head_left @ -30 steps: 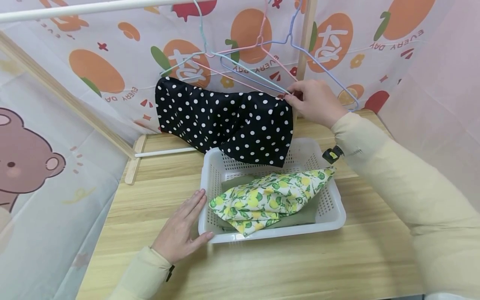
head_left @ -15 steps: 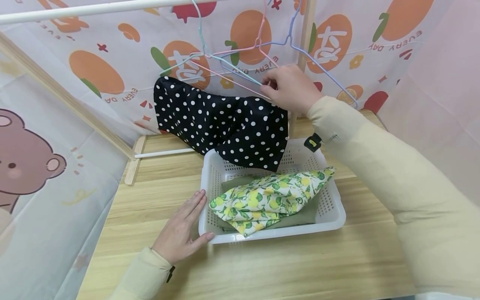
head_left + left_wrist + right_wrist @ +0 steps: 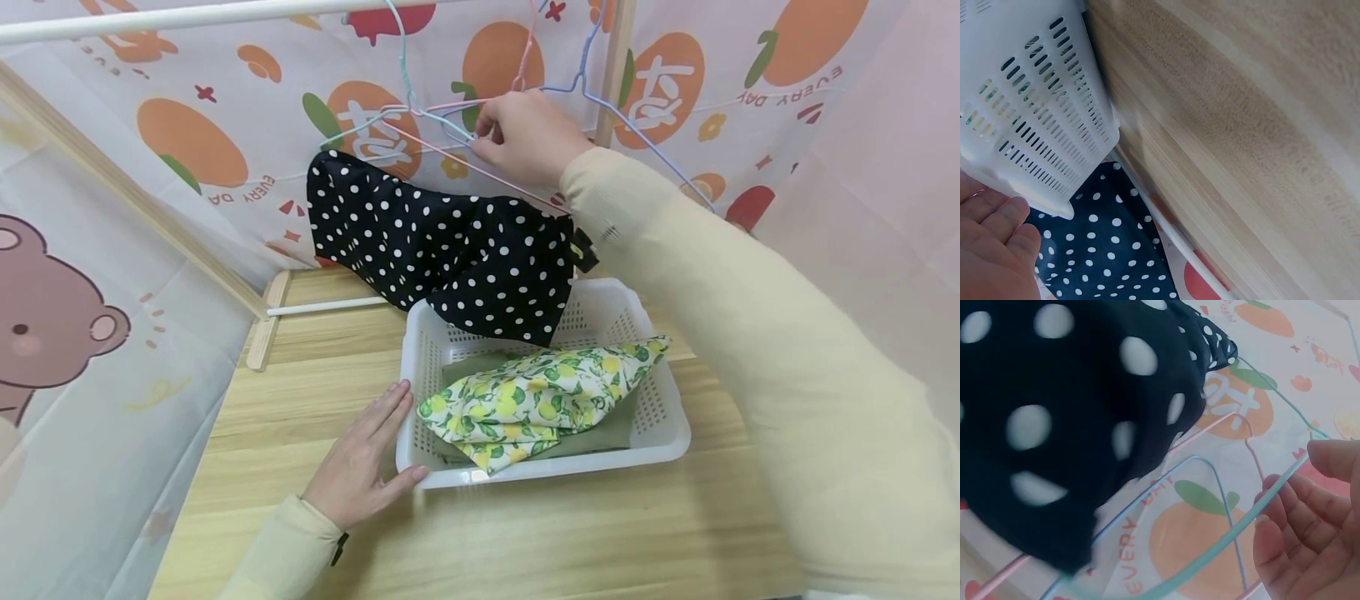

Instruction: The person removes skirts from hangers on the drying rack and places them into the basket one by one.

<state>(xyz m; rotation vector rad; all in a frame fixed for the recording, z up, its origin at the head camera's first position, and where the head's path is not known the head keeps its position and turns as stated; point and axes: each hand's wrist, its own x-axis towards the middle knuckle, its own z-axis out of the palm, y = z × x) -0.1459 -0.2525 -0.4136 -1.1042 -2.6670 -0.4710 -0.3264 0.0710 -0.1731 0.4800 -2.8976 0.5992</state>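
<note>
Black cloth with white polka dots (image 3: 450,233) hangs on the mint-green hanger (image 3: 1222,540), its lower right corner reaching over the basket. High on the hanger's right arm, close to the neck, my right hand (image 3: 528,137) loosely pinches the wire between thumb and fingers. My left hand (image 3: 363,467) rests with straight fingers against the left rim of the white perforated basket (image 3: 555,470). Inside lie a crumpled lemon-print cloth (image 3: 517,400) and an olive cloth (image 3: 611,432) under it. In the left wrist view, fingertips (image 3: 1016,209) meet the basket's edge.
A white rod (image 3: 150,21) crosses the top, on a wooden stand with a post (image 3: 617,75). Beyond the mint-green hanger are a pink hanger (image 3: 480,170) and a blue hanger (image 3: 649,143). A lower white rod (image 3: 322,306) runs just above the wooden table (image 3: 525,542).
My right hand has slid up and left along the mint-green hanger's arm, from its right end near the cloth's corner toward the neck. The cloth's right side sank slightly; my left hand stayed.
</note>
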